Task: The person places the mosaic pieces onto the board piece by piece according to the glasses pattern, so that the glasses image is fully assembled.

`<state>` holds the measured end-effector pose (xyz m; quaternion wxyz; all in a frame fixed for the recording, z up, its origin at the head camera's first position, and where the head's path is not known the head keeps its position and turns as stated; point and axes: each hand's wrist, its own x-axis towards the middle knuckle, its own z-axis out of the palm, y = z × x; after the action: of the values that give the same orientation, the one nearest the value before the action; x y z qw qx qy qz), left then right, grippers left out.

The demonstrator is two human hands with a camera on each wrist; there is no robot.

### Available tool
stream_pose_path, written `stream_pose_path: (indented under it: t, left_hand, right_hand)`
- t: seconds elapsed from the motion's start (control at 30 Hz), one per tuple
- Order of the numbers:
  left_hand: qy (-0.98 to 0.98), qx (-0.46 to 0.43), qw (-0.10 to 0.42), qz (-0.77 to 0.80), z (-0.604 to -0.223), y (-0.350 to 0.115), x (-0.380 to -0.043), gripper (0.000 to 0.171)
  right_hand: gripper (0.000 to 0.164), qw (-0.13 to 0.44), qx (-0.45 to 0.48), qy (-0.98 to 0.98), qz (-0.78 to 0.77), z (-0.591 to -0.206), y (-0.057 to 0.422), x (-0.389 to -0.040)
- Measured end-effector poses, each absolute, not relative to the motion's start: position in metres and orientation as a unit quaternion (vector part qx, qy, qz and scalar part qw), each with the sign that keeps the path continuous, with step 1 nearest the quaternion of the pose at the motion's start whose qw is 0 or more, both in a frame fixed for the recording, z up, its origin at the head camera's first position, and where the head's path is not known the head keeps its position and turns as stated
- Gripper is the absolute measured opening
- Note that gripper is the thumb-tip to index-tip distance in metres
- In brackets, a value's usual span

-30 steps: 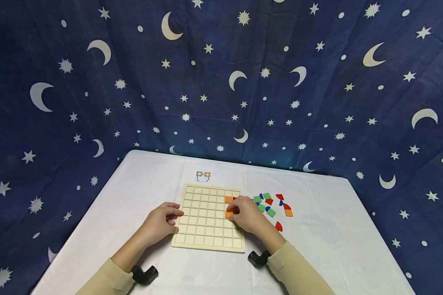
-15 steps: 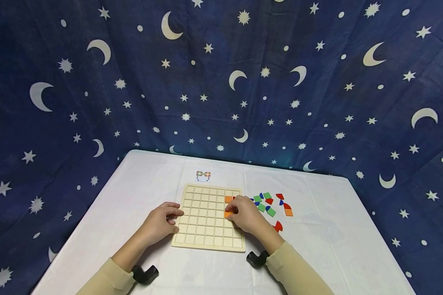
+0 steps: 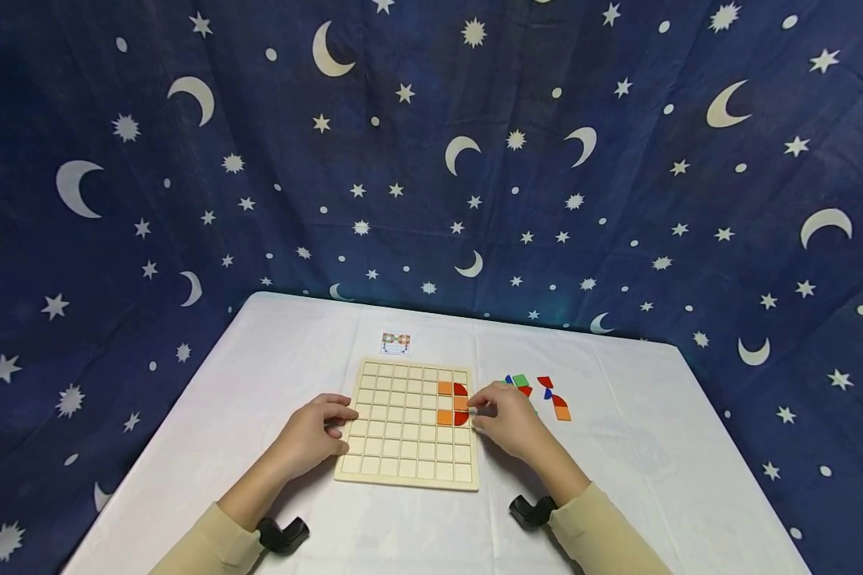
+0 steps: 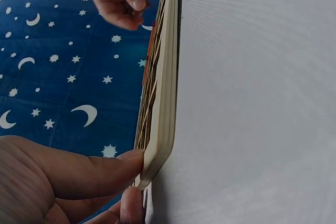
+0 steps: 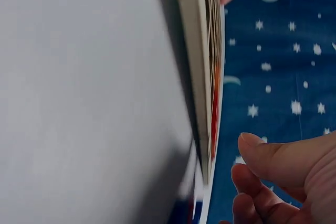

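My left hand (image 3: 311,434) holds the left side of the wooden grid board (image 3: 403,455); in the left wrist view its thumb and a finger touch the board near a corner. Near the board's right edge is my right hand (image 3: 507,417), fingers loosely bent. Nothing shows between its thumb (image 5: 257,148) and fingers in the right wrist view. Toward the right of the board sit orange squares (image 3: 445,418) and red quarter-round pieces (image 3: 460,390), several in all, forming a small cluster. One orange piece lies partly beside the right fingertips.
A small pattern card (image 3: 395,343) lies behind the board. Right of it are loose pieces: a green square (image 3: 521,381), a red piece (image 3: 544,382), a blue half-round (image 3: 547,394) and an orange square (image 3: 562,413). My right hand hides others. A starry curtain (image 3: 431,160) stands behind.
My right hand has drawn back rightward from the board's cells to its right edge, uncovering red and orange pieces there. The left hand has stayed in place.
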<state>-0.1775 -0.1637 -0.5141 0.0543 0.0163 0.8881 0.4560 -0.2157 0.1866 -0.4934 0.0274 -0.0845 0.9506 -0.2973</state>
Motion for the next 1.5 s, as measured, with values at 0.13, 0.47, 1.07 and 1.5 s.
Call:
stream_pose_path:
  t: [0.13, 0.47, 1.07, 1.5]
  left_hand:
    - [0.888, 0.017, 0.053, 0.456, -0.514, -0.164, -0.178, 0.049]
    - [0.888, 0.022, 0.056, 0.456, -0.514, -0.165, -0.177, 0.049]
    - [0.887, 0.018, 0.052, 0.458, -0.514, -0.163, -0.178, 0.049]
    - [0.886, 0.015, 0.051, 0.460, -0.514, -0.164, -0.178, 0.050]
  right_hand:
    - [0.024, 0.020, -0.060, 0.955, -0.290, -0.493, 0.212, -0.215]
    - [0.022, 0.027, -0.012, 0.959, -0.283, -0.496, 0.277, -0.209]
    - [0.031, -0.003, 0.020, 0.961, -0.277, -0.504, 0.316, -0.267]
    - [0.017, 0.054, 0.059, 0.959, -0.273, -0.503, 0.306, -0.289]
